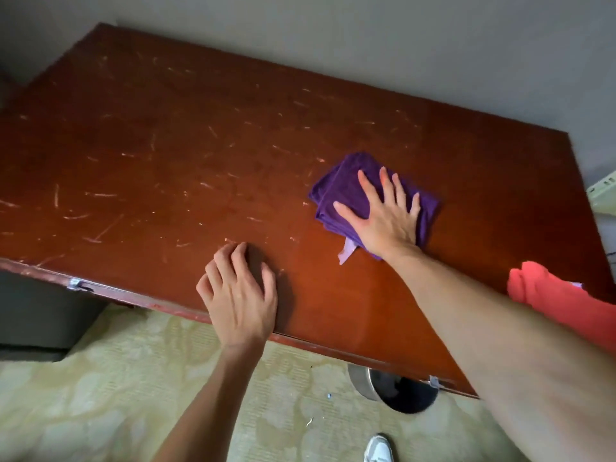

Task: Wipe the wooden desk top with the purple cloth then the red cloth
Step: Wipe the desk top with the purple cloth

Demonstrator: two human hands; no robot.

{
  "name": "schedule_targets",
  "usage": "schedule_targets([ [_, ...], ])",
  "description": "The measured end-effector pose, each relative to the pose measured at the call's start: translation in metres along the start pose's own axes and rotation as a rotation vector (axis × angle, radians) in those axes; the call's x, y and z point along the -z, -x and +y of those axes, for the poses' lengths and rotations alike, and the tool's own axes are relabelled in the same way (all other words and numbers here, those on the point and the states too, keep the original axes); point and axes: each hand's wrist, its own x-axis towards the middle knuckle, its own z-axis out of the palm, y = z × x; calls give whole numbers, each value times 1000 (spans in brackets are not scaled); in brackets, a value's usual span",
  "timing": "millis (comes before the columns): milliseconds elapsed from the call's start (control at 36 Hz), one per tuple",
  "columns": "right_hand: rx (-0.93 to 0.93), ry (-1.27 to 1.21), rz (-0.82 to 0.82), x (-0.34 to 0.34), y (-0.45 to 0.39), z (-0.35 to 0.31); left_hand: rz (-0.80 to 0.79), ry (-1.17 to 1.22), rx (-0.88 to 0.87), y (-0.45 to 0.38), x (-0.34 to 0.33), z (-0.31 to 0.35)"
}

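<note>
A big wooden desk top [200, 145] fills most of the view, set against a plain grey wall [400, 45], and its red-brown top has lots of little pale scratches on the left part. The purple cloth [340, 191] lies folded on the right part of the desk, a bit back from the near edge, with a small pale tag [346, 253] sticking out from under it on the near side. The right hand [383, 215] lies flat on top of the purple cloth with its fingers spread wide open, pressing down and not pinching it. The left hand [240, 295] rests on the near edge of the desk, off to the left of the cloth and not touching it, with its fingers curled loosely and nothing held in it. The red cloth [560, 305] lies bunched up at the right end of the desk, near the right arm and well apart from the purple cloth. Under the desk is a pale yellow-green carpet [116, 395] with a leafy pattern. A round metal bin [393, 388] with a dark inside peeks out from below the near edge of the desk. A white shoe [380, 448] shows at the very bottom of the view.
</note>
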Motion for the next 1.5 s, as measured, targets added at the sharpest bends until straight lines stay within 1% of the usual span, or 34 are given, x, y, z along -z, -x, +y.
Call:
schedule_targets([
  [111, 15, -4, -44, 8, -63, 14, 36, 0, -12, 2, -2, 1],
  [194, 40, -8, -62, 12, -104, 23, 27, -19, -25, 4, -4, 2],
  [417, 180, -21, -132, 25, -197, 43, 19, -56, 0, 3, 0, -3],
  [528, 242, -9, -122, 29, -226, 57, 36, -44, 24, 3, 0, 0],
  [667, 254, 13, -148, 29, -228, 63, 34, -36, 22, 3, 0, 3],
  [778, 203, 1, -155, 25, -202, 59, 39, 0, 23, 3, 1, 4],
  [861, 235, 0, -123, 19, -160, 42, 35, 7, 34, 4, 2, 4],
  [1028, 367, 6, -61, 2, -31, -5, 61, 56, 26, 5, 5, 4],
  [1139, 468, -12, -37, -13, 58, -43, 110, 106, 97, 5, 6, 5],
  [1194, 477, -20, -41, -16, 93, -55, 137, 116, 144, 7, 7, 4],
  [1250, 445, -39, -34, -19, 120, -64, 133, 114, 153, 11, 9, 0],
  [1361, 358, -63, -39, -24, 150, -84, 133, 80, 231, 2, 20, -20],
  [1500, 305, -55, -16, -24, 140, -94, 92, 104, 265, -29, 22, -44],
])
